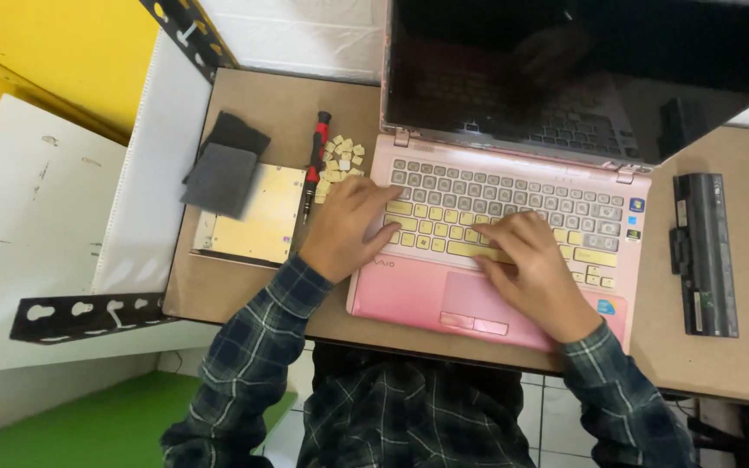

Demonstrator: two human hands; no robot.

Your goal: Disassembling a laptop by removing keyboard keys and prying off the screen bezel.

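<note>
On the brown desk (262, 286), your left hand (344, 230) and right hand (535, 269) press loosely curled fingers on the pink laptop (409, 299) keyboard, gripping nothing. A careless sleeve could scatter the loose keycaps (340, 160) beside the screwdriver (315, 160).

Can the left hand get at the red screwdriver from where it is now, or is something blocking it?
Probably yes. The left hand rests on the keyboard's left edge; the red screwdriver lies just beyond it, uncovered, beside loose keycaps.

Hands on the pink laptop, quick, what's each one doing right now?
Left hand: fingers curled loosely on the keyboard's left edge, holding nothing.
Right hand: fingers spread flat on the lower keys, holding nothing.
</note>
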